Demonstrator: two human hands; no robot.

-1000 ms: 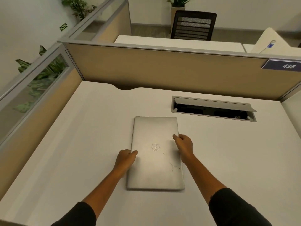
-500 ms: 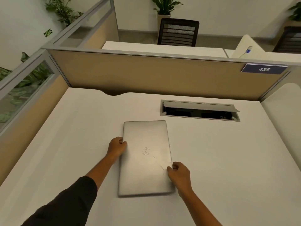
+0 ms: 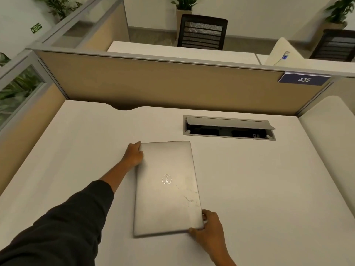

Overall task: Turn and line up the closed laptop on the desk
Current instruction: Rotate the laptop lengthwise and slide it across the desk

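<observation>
The white desk (image 3: 249, 189) carries a closed silver laptop (image 3: 167, 189) near its middle, lying flat with its long side running away from the person, just short of the cable tray (image 3: 228, 129). It looks rigid, fairly heavy and smooth-lidded, likely to slide rather than flex, so opposite corners suit turning it. The left hand (image 3: 134, 154) curls against the far left corner, and the right hand (image 3: 209, 225) pinches the near right corner.
</observation>
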